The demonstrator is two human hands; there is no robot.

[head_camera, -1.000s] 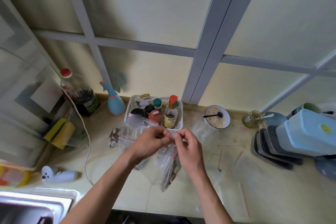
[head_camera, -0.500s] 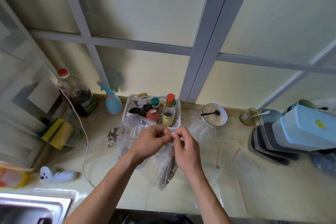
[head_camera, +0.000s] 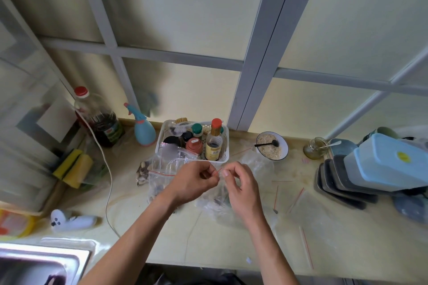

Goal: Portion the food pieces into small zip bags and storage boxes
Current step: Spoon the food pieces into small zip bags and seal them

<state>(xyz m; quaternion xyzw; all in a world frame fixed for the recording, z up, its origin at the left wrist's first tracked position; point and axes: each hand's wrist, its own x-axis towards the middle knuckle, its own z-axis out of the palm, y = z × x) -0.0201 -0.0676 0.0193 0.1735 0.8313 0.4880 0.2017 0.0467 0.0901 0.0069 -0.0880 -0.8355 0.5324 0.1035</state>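
Note:
Over the middle of the counter, my left hand and my right hand pinch the red-striped top edge of a clear zip bag between them. Dark food pieces show through the bag, which hangs down to the counter under my hands. A second clear zip bag with a red strip lies just left of my left hand, with loose dark food pieces beside it. Blue-lidded storage boxes are stacked at the right.
A white basket of bottles and jars stands behind my hands. A bowl of grains with a black spoon and a small jar sit to the right. Empty zip bags lie flat at right. Sink at lower left.
My two hands have stayed together on the bag's top edge, fingers shifting slightly along the strip. The bag hangs much as before; the view has drifted a little.

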